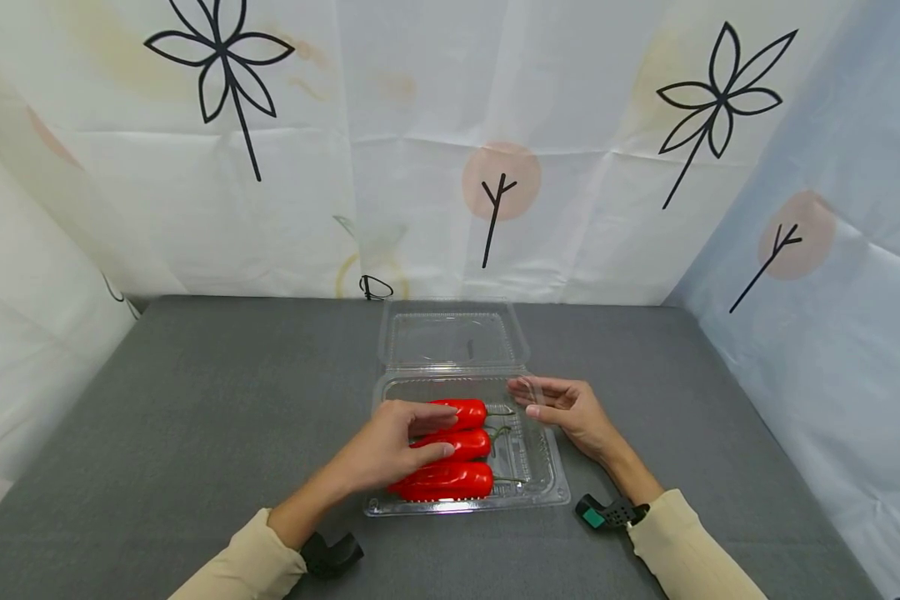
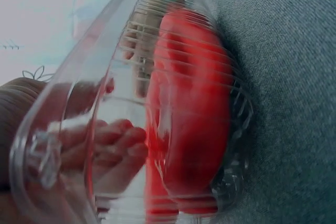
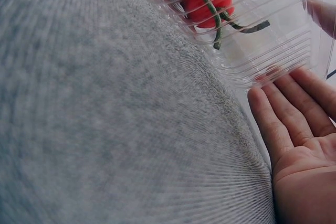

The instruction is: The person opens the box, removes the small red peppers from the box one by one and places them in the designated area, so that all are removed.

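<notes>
Three red peppers [image 1: 450, 482] with green stems lie side by side in a clear plastic clamshell box [image 1: 543, 467], stems toward the right. Its hinged lid [image 1: 453, 337] lies folded back, away from me. My left hand [image 1: 397, 446] reaches over the box's left side, its fingers and thumb spread above the peppers; in the left wrist view its fingers [image 2: 115, 156] show through the clear wall. At the box's right side is my right hand [image 1: 573, 412], fingers extended. In the right wrist view, those fingertips [image 3: 257, 95] are at the ribbed wall; whether they touch is unclear.
The box sits on a grey cloth-covered table [image 1: 232, 417]. Behind it hangs a pale patterned curtain [image 1: 420, 167], with further cloth panels at the left and right. Each wrist wears a dark strap device [image 1: 607, 511].
</notes>
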Demonstrator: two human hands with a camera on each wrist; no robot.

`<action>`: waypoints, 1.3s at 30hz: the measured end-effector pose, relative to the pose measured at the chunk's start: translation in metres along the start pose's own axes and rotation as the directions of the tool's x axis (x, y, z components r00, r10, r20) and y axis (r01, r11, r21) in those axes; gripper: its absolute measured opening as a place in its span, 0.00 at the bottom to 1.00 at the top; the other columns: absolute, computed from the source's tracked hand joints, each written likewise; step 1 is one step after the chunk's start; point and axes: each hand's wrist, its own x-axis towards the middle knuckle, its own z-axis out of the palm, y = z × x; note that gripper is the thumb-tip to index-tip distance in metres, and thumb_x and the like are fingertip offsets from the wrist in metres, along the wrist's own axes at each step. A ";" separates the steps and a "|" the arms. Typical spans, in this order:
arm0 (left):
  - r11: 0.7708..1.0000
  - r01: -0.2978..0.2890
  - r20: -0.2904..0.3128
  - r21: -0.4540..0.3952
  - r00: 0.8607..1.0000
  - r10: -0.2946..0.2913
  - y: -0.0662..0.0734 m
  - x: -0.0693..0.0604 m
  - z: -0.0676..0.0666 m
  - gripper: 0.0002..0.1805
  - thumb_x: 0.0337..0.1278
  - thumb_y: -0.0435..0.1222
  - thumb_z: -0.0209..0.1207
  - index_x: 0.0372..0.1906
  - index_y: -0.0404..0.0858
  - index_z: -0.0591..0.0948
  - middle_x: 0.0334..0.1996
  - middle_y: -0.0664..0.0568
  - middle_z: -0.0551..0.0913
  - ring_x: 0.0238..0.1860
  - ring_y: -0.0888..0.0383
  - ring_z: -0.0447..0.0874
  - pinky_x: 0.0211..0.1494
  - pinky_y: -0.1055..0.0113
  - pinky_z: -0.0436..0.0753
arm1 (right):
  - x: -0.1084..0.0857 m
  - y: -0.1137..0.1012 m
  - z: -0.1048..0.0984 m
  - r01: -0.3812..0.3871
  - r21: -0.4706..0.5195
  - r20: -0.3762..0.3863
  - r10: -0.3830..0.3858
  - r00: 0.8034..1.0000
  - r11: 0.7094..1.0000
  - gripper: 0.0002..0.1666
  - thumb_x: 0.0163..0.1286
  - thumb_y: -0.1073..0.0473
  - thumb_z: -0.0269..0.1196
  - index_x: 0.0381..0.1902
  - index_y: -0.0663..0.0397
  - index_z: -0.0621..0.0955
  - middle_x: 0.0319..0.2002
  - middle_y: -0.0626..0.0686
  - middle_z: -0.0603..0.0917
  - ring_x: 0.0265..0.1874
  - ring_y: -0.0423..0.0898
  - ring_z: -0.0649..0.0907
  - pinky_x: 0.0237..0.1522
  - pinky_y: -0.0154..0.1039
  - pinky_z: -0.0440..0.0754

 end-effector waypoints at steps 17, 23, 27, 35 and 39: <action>0.981 0.101 0.023 0.167 0.994 -0.106 0.004 0.010 0.005 0.26 0.54 0.32 0.73 0.58 0.29 0.82 0.49 0.44 0.88 0.50 0.51 0.88 0.56 0.54 0.83 | 0.001 -0.002 -0.001 0.005 -0.013 -0.007 -0.005 1.000 1.000 0.27 0.68 0.75 0.63 0.63 0.83 0.71 0.60 0.66 0.81 0.60 0.58 0.81 0.60 0.46 0.78; 0.975 0.113 0.052 0.193 0.991 -0.126 0.003 0.013 0.008 0.25 0.52 0.32 0.74 0.57 0.30 0.84 0.49 0.45 0.88 0.50 0.52 0.88 0.57 0.53 0.83 | 0.001 -0.001 0.000 -0.015 -0.010 -0.017 0.015 1.000 1.000 0.27 0.68 0.77 0.63 0.63 0.82 0.72 0.60 0.66 0.81 0.59 0.56 0.82 0.60 0.47 0.78; 0.970 0.124 0.068 0.208 0.988 -0.141 0.002 0.015 0.011 0.25 0.54 0.34 0.73 0.58 0.31 0.84 0.49 0.46 0.88 0.48 0.53 0.87 0.53 0.55 0.83 | 0.001 0.000 0.001 -0.003 0.002 -0.005 0.003 1.000 1.000 0.27 0.68 0.75 0.63 0.62 0.84 0.71 0.60 0.66 0.81 0.60 0.55 0.82 0.61 0.46 0.78; 0.969 0.141 0.091 0.203 0.983 -0.162 0.001 0.017 0.013 0.25 0.55 0.35 0.72 0.59 0.32 0.83 0.50 0.46 0.87 0.46 0.53 0.84 0.48 0.60 0.83 | 0.001 0.000 0.000 -0.011 0.012 -0.002 0.011 1.000 1.000 0.27 0.68 0.75 0.63 0.63 0.84 0.70 0.60 0.65 0.81 0.60 0.58 0.81 0.61 0.47 0.77; 0.972 0.125 0.087 0.201 0.986 -0.145 0.000 0.017 0.013 0.24 0.56 0.34 0.72 0.59 0.32 0.83 0.49 0.46 0.88 0.47 0.53 0.85 0.50 0.58 0.83 | 0.001 -0.001 0.000 -0.010 0.003 -0.001 0.010 1.000 1.000 0.27 0.69 0.75 0.63 0.63 0.85 0.70 0.60 0.66 0.81 0.60 0.57 0.81 0.61 0.46 0.78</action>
